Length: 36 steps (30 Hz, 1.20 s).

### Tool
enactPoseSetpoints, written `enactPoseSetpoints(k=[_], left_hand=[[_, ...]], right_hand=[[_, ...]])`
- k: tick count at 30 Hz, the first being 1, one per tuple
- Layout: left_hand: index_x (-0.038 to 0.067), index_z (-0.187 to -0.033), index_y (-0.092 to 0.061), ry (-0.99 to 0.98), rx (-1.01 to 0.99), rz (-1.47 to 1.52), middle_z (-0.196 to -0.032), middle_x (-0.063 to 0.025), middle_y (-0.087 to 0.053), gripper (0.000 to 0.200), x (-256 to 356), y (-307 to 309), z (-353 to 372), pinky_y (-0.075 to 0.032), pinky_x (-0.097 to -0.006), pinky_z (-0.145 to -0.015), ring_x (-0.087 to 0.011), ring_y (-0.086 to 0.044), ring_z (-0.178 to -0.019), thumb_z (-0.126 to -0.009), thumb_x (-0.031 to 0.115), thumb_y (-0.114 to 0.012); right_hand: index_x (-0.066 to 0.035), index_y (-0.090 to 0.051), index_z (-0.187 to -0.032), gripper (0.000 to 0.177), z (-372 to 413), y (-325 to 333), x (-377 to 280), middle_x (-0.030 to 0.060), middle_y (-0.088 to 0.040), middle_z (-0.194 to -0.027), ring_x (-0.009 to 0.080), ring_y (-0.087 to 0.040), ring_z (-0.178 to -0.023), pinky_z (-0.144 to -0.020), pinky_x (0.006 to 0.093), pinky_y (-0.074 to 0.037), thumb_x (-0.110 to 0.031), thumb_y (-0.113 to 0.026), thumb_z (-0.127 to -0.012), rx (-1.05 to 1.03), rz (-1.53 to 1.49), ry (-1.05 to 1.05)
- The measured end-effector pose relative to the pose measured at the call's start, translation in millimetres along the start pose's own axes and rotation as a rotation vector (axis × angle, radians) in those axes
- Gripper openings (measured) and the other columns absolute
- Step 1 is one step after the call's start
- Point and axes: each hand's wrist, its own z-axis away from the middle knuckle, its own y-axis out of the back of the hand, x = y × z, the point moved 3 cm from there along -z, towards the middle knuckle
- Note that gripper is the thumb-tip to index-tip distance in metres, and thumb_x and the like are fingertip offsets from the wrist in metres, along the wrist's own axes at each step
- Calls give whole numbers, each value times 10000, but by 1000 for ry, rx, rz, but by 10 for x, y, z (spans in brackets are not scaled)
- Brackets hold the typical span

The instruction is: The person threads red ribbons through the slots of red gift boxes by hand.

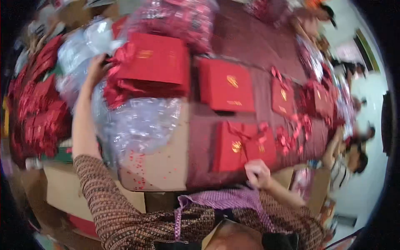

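My left hand (96, 70) is stretched far forward at the left, its fingertips right at the red ribbons (121, 92) beside a stack of red gift bags (160, 60). Motion blurs its fingers. Close to my body, my right hand (257, 173) is closed, fingers curled in, at the near edge of a red gift bag (228, 146). That bag lies flat, with gold print and a ribbon bow across it. What sits inside the curled fingers is hidden. Beyond it lies another pile of red bags (231, 85) with gold print.
Clear plastic wrap (143, 121) lies on cardboard (164, 171) dotted with red bits. More ribboned bags (282, 98) lie at the right, and a heap of red bags (41, 121) stands at the left. A large plastic sack (175, 23) is at the back. Several people work along the right side.
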Motion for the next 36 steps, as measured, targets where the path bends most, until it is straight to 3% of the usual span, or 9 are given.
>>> enactPoseSetpoints(k=[1,2,6,8,11,15,20,26,36], left_hand=[[23,-1065,-580,240,12,637,-927,-162,-623,309,-92,-51,10,-482,-372,-749,-301,-607,-858,-797,127,-694],[33,-1126,-580,22,67,317,-992,-163,-620,346,-132,-26,27,-482,-374,-789,-297,-606,-898,-797,69,-681],[59,-1312,-485,315,-39,646,-1181,-197,-563,485,-443,49,170,-428,-366,-943,-333,-553,-1080,-852,61,-640],[41,-1317,-474,-34,6,-70,-1227,-216,-545,463,-197,306,249,-397,-372,-983,-351,-525,-1133,-876,80,-609],[-1,-1305,-474,-54,-50,-251,-1257,-225,-537,441,-55,555,266,-380,-361,-998,-340,-505,-1173,-906,154,-580],[-11,-1260,-532,377,-6,-221,-1208,-197,-594,459,449,1049,256,-433,-336,-920,-282,-571,-1113,-936,314,-531],[-34,-1142,-601,161,347,-136,-1052,-134,-657,326,2249,1400,306,-483,-313,-832,-214,-625,-948,-931,210,-560],[7,-964,-634,-174,-29,233,-901,-107,-623,143,4829,512,610,-485,-316,-763,-224,-611,-842,-833,63,-635],[-8,-887,-627,-351,-305,39,-932,-181,-554,293,5606,-1196,808,-433,-439,-787,-353,-513,-911,-736,222,-728]], right_hand=[[-22,-601,-990,267,13,-6,-6,131,-639,-930,294,-624,-852,-753,376,-502,45,-652,-737,-7,9,-69],[-22,-605,-988,252,-28,6,-33,134,-636,-922,295,-623,-849,-748,371,-500,42,-649,-748,17,23,-47],[-29,-614,-1010,260,-2,14,-33,135,-623,-957,300,-620,-865,-756,369,-497,31,-658,-761,38,-33,-53],[-32,-616,-1012,263,-25,31,-50,132,-623,-963,299,-619,-863,-757,369,-499,32,-659,-761,39,-46,-51],[-38,-617,-1007,256,3,24,-43,132,-620,-979,296,-618,-875,-766,363,-500,25,-661,-764,66,-58,-29],[-40,-615,-1002,243,42,31,-25,127,-615,-995,297,-612,-891,-780,369,-495,13,-655,-769,90,-80,0],[-49,-583,-1021,277,78,64,-56,106,-607,-998,288,-597,-867,-775,373,-480,13,-646,-758,107,-70,101],[-49,-578,-1023,290,170,67,-49,115,-603,-984,293,-594,-850,-760,380,-478,20,-640,-749,140,-91,189],[-54,-570,-1045,323,237,143,-13,114,-595,-972,289,-598,-831,-721,377,-480,25,-636,-740,189,-172,348]])
